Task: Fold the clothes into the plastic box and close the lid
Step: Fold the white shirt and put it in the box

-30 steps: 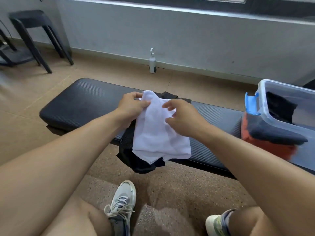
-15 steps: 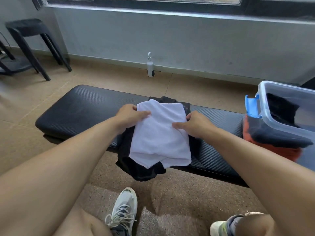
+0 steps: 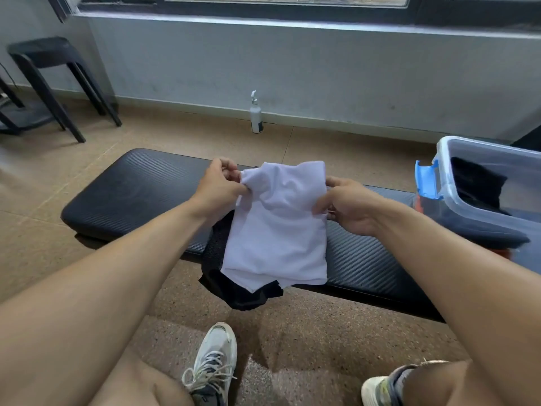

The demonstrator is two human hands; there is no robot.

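Your left hand (image 3: 218, 189) pinches the top left corner of the white shirt (image 3: 278, 227), and your right hand (image 3: 348, 206) grips its right edge, fingers curled into the cloth. The hands are apart, with the shirt's upper part lifted and bunched between them. Its lower part lies on a black garment (image 3: 234, 291) on the table (image 3: 128, 189), and both hang over the table's near edge. To the right of the shirt, well apart from it, stands the plastic box (image 3: 486, 150) with a blue latch (image 3: 427, 180); it is open, with dark clothes (image 3: 474, 183) inside. Beyond the shirt, a spray bottle (image 3: 255, 114) stands on the floor against the wall. Far left of the shirt is a black stool (image 3: 49, 68).
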